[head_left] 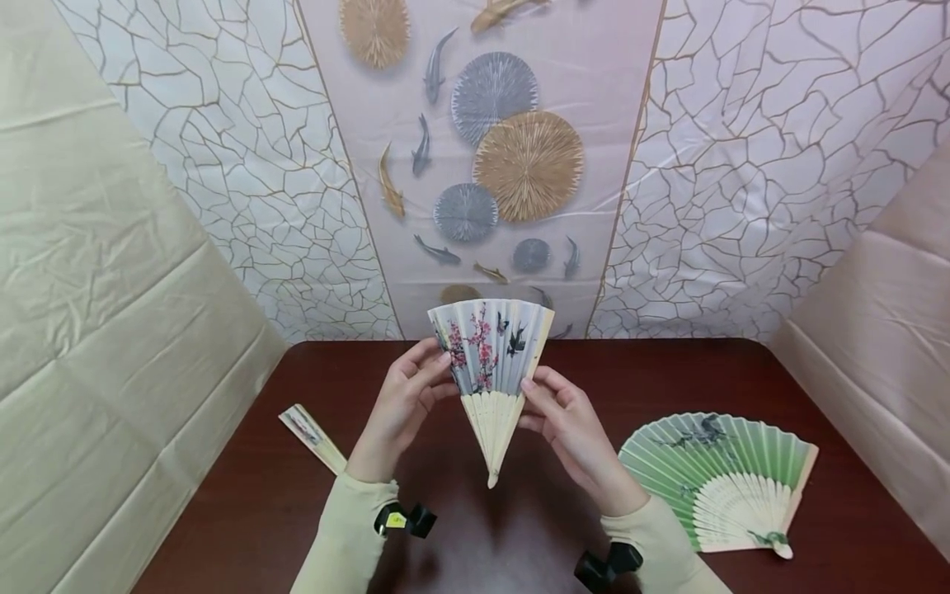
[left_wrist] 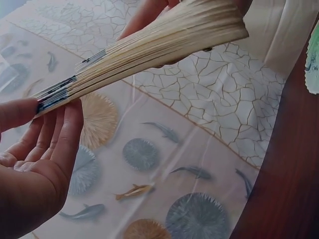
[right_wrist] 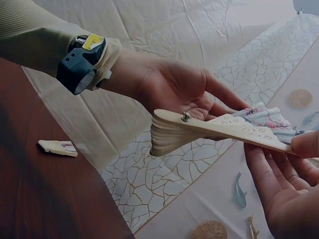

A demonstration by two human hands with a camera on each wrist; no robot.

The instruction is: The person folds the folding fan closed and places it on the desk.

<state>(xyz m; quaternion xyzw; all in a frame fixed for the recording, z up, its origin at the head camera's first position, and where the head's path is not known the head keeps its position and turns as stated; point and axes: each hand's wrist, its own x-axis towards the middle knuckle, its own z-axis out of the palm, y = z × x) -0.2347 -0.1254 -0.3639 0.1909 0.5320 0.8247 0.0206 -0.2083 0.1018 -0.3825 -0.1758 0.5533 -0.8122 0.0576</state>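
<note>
One fan [right_wrist: 224, 131], rivet [right_wrist: 186, 116] right-wrist only

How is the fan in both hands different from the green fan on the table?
The blossom fan is only partly open; the green fan is spread wider. The blossom fan is held up by the left hand and right hand; the green fan lies on the table. The blossom fan shows pink flowers on greyish blue; the green fan, a dark motif on green. Both have pale ribs.
</note>
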